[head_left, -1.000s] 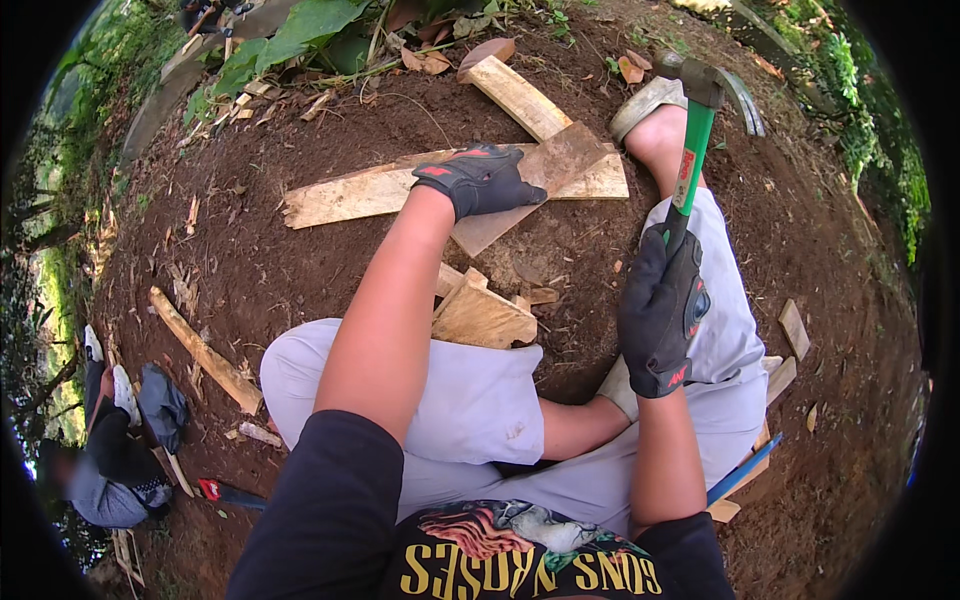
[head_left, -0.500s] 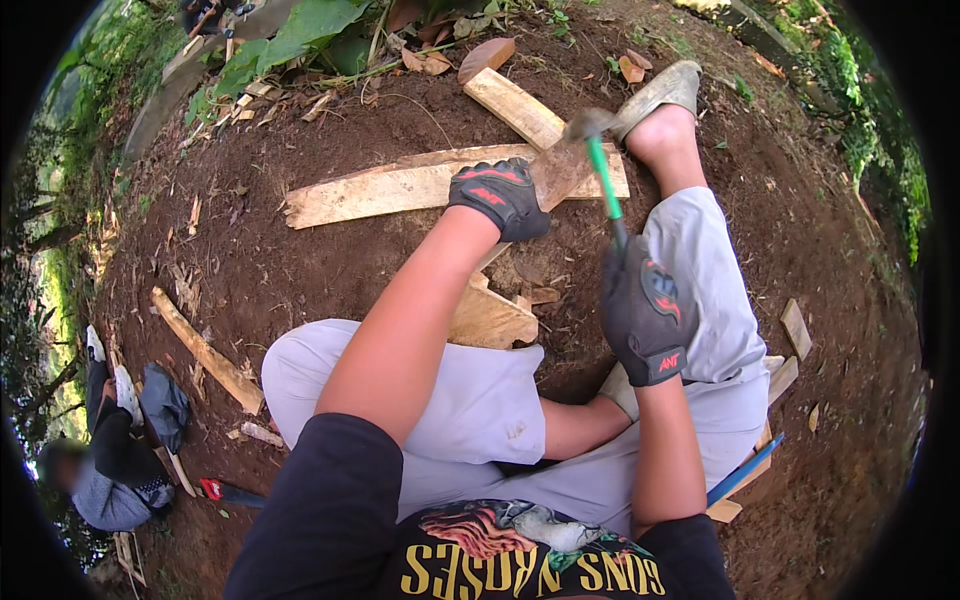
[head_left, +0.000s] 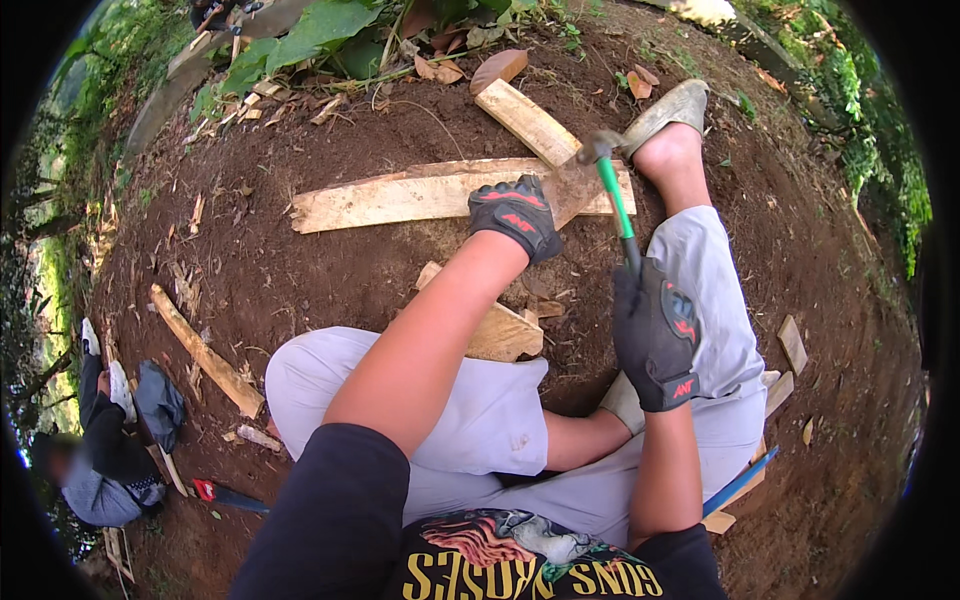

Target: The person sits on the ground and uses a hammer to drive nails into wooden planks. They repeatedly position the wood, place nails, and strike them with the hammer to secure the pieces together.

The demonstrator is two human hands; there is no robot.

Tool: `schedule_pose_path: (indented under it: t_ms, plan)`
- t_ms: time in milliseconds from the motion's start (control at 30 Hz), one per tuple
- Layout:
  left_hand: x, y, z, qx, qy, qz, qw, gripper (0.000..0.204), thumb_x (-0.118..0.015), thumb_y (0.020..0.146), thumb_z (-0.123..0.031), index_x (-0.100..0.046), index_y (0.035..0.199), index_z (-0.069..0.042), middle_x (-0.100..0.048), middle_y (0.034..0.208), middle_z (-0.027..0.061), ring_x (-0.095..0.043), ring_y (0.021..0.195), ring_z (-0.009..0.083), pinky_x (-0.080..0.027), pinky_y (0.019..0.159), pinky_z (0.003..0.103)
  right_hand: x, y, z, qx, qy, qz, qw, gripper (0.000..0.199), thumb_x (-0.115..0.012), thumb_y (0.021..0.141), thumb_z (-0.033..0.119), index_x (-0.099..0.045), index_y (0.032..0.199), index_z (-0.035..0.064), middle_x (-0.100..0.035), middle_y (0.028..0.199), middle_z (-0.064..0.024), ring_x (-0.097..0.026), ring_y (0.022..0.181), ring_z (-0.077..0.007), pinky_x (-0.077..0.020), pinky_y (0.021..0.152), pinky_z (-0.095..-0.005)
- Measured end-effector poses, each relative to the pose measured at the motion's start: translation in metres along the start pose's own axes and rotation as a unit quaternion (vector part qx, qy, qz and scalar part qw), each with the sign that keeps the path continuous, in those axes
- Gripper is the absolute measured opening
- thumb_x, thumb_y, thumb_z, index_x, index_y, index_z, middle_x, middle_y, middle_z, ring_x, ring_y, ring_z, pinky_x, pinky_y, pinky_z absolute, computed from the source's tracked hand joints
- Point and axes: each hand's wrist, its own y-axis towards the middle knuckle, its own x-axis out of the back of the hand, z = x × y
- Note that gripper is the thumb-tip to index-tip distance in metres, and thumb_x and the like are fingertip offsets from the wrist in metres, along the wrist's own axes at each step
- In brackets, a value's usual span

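Observation:
My left hand (head_left: 515,217), in a dark glove with red marks, is closed around a tool with a broad, rusty-brown blade (head_left: 574,190). Its handle is mostly hidden by the fist. The blade lies over a long pale plank (head_left: 390,197) on the soil. In my right hand (head_left: 655,335), gloved alike, is a hammer (head_left: 618,200) with a green and black handle. The hammer's metal head is over the far end of the blade; whether they touch I cannot tell. A shorter board (head_left: 527,120) meets the plank from beyond.
Between my legs lies an offcut of wood (head_left: 505,335). A bark-edged stick (head_left: 205,350) and a red-handled saw (head_left: 230,495) rest to the left, where another person (head_left: 105,460) sits. Wood pieces (head_left: 780,390) lie to the right. Leafy plants (head_left: 310,45) grow beyond.
Both hands appear slightly farther right and the view has shifted a little. The hammer is tilted more to the left, its head still by the blade's far end.

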Motion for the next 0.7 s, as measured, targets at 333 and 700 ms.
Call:
schedule_pose_path:
  t_ms: [333,700]
  plan:
    - [0.008,-0.002,0.000,-0.007,-0.024,0.011,1.000,0.078,-0.077,0.082,-0.053,-0.062,0.141,-0.003,-0.074,0.134,0.0185,-0.074,0.122,0.0345,-0.055,0.105,0.048,-0.002,-0.002,-0.005,-0.016,-0.062,0.074,0.995,0.026,-0.054,0.112,0.023,-0.069,0.120,0.0036,-0.069,0.081,-0.0219,-0.070,0.076,-0.0445,-0.0528,0.068,-0.0546]
    - [0.002,0.002,-0.002,-0.002,-0.025,0.018,1.000,0.079,-0.077,0.083,-0.050,-0.060,0.145,-0.003,-0.073,0.135,0.0175,-0.073,0.124,0.0333,-0.055,0.105,0.048,0.004,0.000,-0.001,-0.040,-0.009,0.009,0.999,0.031,-0.054,0.113,0.027,-0.069,0.119,0.0008,-0.071,0.092,-0.0244,-0.071,0.084,-0.0428,-0.0541,0.074,-0.0534]
